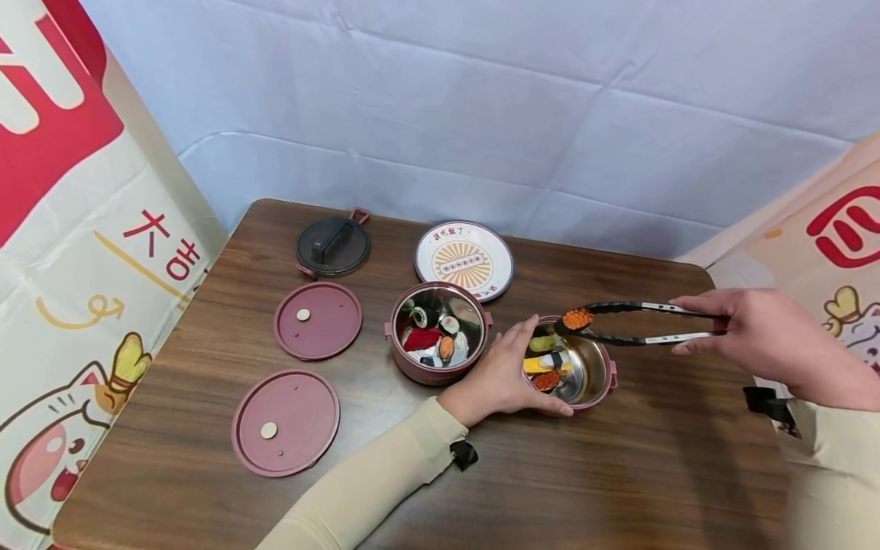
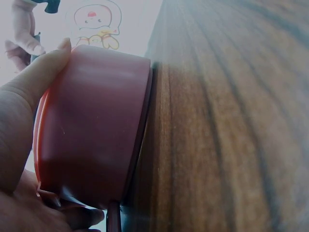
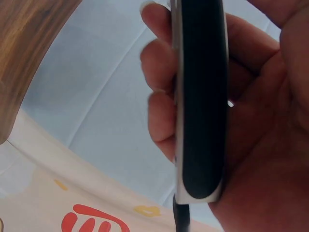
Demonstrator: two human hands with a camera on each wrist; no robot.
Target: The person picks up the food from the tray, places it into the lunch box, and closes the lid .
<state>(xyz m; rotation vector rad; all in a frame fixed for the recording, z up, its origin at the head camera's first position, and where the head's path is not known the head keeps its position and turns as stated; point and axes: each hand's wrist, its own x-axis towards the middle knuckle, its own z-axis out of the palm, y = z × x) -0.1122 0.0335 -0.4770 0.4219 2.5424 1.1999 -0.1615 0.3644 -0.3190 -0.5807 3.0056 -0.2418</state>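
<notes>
In the head view my right hand (image 1: 763, 328) grips black-and-silver food tongs (image 1: 660, 308), and their tips pinch a piece of sushi topped with orange roe (image 1: 577, 318) over the far edge of the right-hand lunch bowl (image 1: 596, 355). My left hand (image 1: 505, 374) holds that bowl round its left side, thumb along the near wall. The left wrist view shows the bowl's mauve outer wall (image 2: 94, 125) between thumb and fingers. Inside lie several sushi pieces (image 1: 546, 363). Fingers curl round the tongs' handle (image 3: 203, 106) in the right wrist view.
Left of my left hand, a second bowl (image 1: 440, 373) holds several sushi pieces. Behind it lies a white patterned plate (image 1: 433, 260). Two mauve lids (image 1: 319, 325) and a dark lid with a handle (image 1: 347, 256) lie on the wooden table (image 1: 550, 473) at left.
</notes>
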